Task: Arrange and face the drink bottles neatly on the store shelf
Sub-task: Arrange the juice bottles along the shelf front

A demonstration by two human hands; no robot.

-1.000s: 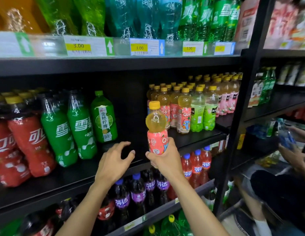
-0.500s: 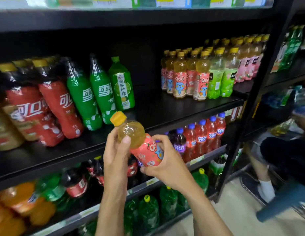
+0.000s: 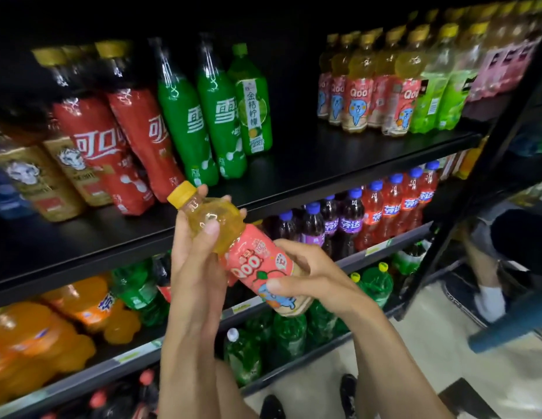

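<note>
Drink bottles are ranged along the black metal store shelf (image 3: 324, 164). Tall red-labelled cola bottles (image 3: 91, 146) and green soda bottles (image 3: 185, 122) stand at left, and a block of small pink-labelled juice bottles (image 3: 359, 98) at right. Bare board is seen between them.

One small clear plastic bottle of yellow juice with a pink label (image 3: 251, 261) is held tilted, off the shelf and in front of its edge.
- Its clear shoulder is clasped by the left hand (image 3: 197, 267).
- Its labelled base is gripped by the right hand (image 3: 312, 276).
- Its yellow screw cap (image 3: 182, 193) points up-left.

Progress is judged partway. The right block appears mostly faced, but this bottle is not yet shelved and the left rows look uneven.
</note>
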